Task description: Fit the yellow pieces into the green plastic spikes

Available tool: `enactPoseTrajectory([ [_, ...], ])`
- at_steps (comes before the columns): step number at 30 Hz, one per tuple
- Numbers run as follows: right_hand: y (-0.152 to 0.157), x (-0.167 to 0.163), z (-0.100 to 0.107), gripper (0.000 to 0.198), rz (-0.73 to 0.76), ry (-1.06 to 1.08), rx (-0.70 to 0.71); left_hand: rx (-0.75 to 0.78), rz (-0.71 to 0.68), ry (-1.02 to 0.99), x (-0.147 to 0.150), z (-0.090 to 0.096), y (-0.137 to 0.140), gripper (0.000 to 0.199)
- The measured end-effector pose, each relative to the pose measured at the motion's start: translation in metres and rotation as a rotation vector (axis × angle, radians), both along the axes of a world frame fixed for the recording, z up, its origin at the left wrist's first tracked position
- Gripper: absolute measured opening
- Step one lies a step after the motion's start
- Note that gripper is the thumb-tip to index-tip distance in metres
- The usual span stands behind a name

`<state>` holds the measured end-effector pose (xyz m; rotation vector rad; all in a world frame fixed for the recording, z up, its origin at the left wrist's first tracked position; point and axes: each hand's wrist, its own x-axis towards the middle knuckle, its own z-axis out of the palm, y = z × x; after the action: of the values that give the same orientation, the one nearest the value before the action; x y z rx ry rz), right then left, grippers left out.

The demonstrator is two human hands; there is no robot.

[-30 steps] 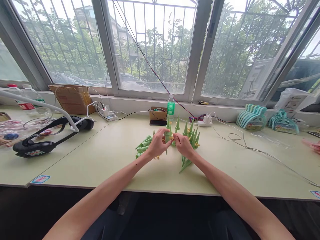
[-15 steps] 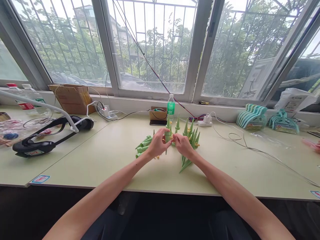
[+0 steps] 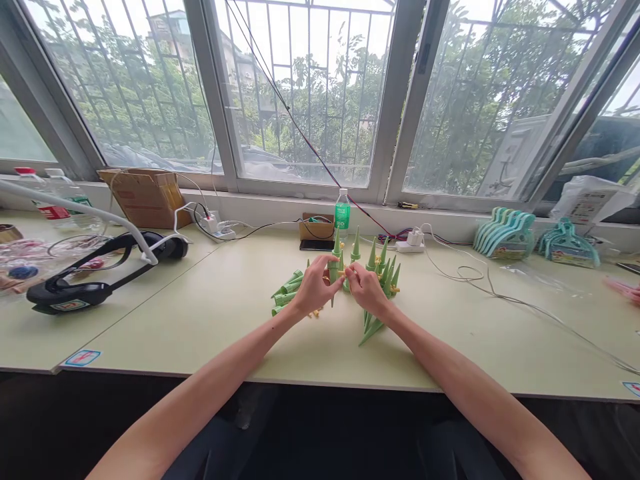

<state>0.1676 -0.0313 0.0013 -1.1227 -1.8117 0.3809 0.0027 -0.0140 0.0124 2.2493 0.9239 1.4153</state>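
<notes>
My left hand is closed around a green plastic plant-watering spike, held upright with its point downward above the table. From the right, my right hand pinches at a small yellow valve on the spike's side; its fingertips partly cover that piece. Several green tubes lie left of my left hand, and small yellow pieces are beside its wrist. Around my right hand is a cluster of green spikes, some standing and some lying, with yellow valves on a few.
A green-labelled bottle, a phone and a small open box sit at the back. Black headgear lies left. Cables cross the right side near turquoise hangers. Another person's hand shows at the far right.
Both hands keep almost the same place and grip at the spike and its yellow valve. Only a very slight shift shows.
</notes>
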Motion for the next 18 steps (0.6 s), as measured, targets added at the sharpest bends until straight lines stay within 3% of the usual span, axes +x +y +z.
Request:
enactPoseTrajectory([
  [18,0.0077,0.0017,-0.0055,0.039,-0.042,-0.042,0.043,0.000,-0.030,0.037,0.0006,0.0025,-0.0042,0.032],
])
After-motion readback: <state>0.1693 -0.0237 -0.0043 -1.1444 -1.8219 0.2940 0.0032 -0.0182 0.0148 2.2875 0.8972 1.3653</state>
